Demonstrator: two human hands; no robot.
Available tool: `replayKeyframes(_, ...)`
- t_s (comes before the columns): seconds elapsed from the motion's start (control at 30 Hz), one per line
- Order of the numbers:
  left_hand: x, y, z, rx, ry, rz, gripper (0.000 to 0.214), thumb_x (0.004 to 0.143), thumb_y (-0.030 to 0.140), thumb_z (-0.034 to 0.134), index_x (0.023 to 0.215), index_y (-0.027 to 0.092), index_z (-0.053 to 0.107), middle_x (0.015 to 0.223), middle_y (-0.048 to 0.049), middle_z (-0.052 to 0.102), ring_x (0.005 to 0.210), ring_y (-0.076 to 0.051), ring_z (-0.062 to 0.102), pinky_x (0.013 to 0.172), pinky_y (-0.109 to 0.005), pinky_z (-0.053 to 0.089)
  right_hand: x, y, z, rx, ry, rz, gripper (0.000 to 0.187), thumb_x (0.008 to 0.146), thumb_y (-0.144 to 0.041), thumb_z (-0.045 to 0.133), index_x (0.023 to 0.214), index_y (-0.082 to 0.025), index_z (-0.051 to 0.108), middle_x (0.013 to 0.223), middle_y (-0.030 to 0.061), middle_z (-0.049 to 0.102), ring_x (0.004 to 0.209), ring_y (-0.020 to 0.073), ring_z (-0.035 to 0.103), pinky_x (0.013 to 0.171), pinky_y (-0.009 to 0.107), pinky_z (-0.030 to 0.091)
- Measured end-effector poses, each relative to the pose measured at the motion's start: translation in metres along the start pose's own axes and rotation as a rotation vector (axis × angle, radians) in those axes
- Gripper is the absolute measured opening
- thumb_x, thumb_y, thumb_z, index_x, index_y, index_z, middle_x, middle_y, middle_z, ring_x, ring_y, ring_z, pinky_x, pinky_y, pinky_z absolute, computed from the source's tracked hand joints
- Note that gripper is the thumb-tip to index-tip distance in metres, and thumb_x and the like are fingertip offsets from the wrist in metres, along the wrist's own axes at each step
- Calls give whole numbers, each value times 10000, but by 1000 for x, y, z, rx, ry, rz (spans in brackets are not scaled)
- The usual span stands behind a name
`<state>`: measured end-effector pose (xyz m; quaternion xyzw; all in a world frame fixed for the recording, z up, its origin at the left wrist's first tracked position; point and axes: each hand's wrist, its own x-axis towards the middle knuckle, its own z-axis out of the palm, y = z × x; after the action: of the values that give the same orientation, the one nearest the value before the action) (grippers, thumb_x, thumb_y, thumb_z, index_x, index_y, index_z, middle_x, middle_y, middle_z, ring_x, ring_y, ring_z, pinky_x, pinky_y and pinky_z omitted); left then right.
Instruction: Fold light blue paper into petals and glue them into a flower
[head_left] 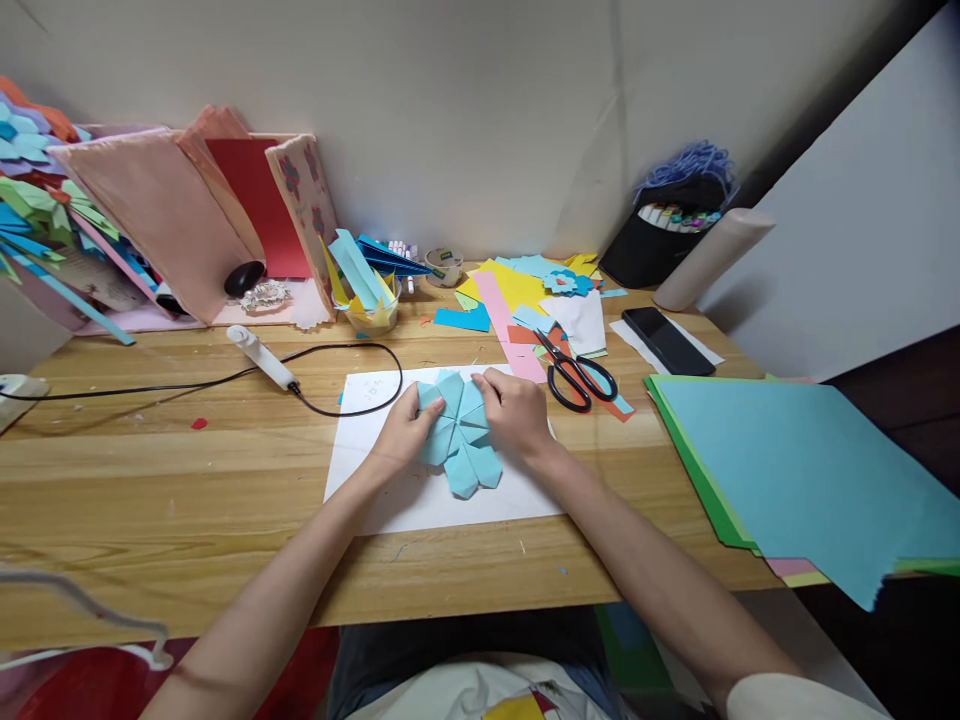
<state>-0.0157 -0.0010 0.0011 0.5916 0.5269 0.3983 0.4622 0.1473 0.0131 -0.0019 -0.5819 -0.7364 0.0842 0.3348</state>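
Observation:
A light-blue folded paper flower point(466, 455) with several petals is held up between my two hands, above a white sheet of paper point(375, 515) on the wooden table. My left hand point(407, 428) grips the flower's left side, thumb lying over a petal. On the other side my right hand point(514, 408) is closed at the upper right petal, its thumb and finger pinching the edge. The fingers behind the flower are hidden. Black-handled scissors point(579, 375) lie just right of the right hand, partly on paper scraps.
A white glue gun point(261, 357) with a black cord lies at the left. Paper scraps point(517, 290), a tape roll point(444, 266) and a scrap-filled cup point(373, 312) stand behind. At the right are a phone point(667, 340), a stack of coloured paper point(795, 450) and a black pen holder point(651, 245).

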Motion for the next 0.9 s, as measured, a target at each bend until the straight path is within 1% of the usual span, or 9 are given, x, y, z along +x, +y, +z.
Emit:
replayKeyframes(0.23,1,-5,-6,18,-47,-23,263,745,436,515,813,182,499,831,-8,571,787,-169,506,691,-260,389,-1,-3,3,16,4,-7,371,881,-351,359,576,-184,488,520,16,504,492,123,390,504,260,186)
replayKeyframes(0.53,1,-7,-6,-4,-76,-13,246,764,411,510,838,177,504,869,-20,574,806,-172,513,679,-260,392,-3,-3,4,33,6,-23,374,890,-354,342,584,-185,474,534,17,502,499,123,401,518,260,208)
replayKeyframes(0.7,0,-7,-5,-8,-60,-23,261,751,415,523,845,172,514,874,-24,581,814,-177,520,691,-263,397,-2,-4,4,40,-7,-16,370,888,-349,344,592,-184,493,539,20,508,507,127,410,525,260,219)
replayKeyframes(0.9,-2,-3,0,8,-26,-34,260,744,398,522,829,152,530,823,-26,582,767,-172,521,675,-269,403,-2,-4,3,48,5,-4,361,881,-344,362,587,-180,491,531,15,497,504,118,403,517,250,217)
